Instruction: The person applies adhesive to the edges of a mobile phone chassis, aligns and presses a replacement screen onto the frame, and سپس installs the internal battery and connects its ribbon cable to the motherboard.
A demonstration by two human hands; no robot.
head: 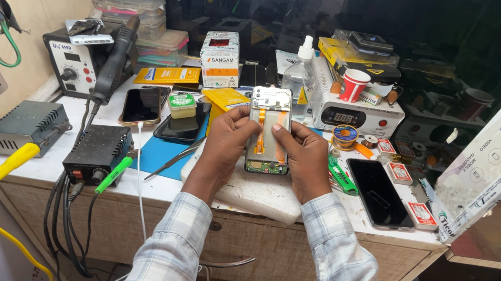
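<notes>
Sleeves lead to both hands: left hand (229, 135) and right hand (303, 151) fingers pinch the opened phone (269, 133) by its edges at 12 o'clock; it is judged light, stiff, fragile.

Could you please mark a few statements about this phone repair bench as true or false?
1. Both hands, the left hand and the right hand, hold the opened phone. True.
2. The opened phone lies flat beside the hands, untouched. False: it is gripped from both sides over the white pad.
3. A red paper cup stands on the white box with a digital display. True.
4. The tweezers are in the right hand. False: they lie on the blue mat, left of the hands.
5. A dark phone lies screen-up to the right of the hands. True.
</notes>
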